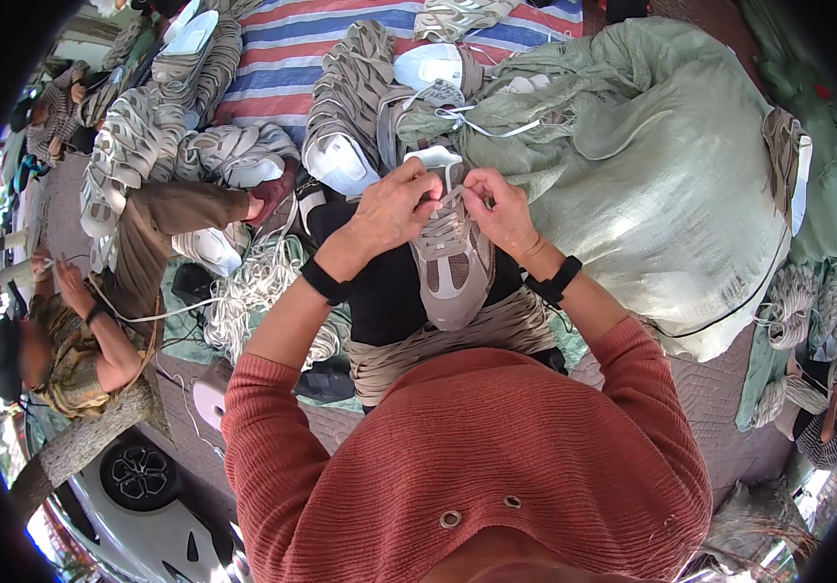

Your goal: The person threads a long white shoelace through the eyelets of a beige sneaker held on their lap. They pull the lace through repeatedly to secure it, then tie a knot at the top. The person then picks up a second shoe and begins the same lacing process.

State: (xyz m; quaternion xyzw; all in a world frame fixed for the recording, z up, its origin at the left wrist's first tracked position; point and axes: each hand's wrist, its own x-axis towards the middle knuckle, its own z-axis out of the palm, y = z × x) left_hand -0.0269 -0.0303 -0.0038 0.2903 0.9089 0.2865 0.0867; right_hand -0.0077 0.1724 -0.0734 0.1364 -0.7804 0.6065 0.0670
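Note:
A beige-grey sneaker [453,301] rests on my lap with its toe toward me. Its flat beige shoelace [452,195] crosses at the top of the eyelets, below the white-lined collar. My left hand [394,206] is closed at the left side of the opening, fingertips pinched on the lace. Opposite it, my right hand [502,209] pinches the lace between thumb and forefinger. The fingers partly cover the upper eyelets. Across my lap, nearer my body, lies a thick bundle of beige laces [409,364].
Stacked sneakers [345,102] stand ahead on a striped sheet [277,58]. A large pale green sack [651,175] fills the right. White laces [261,291] heap at the left, beside a seated person [78,335] handling a lace. Lace bundles [789,306] lie far right.

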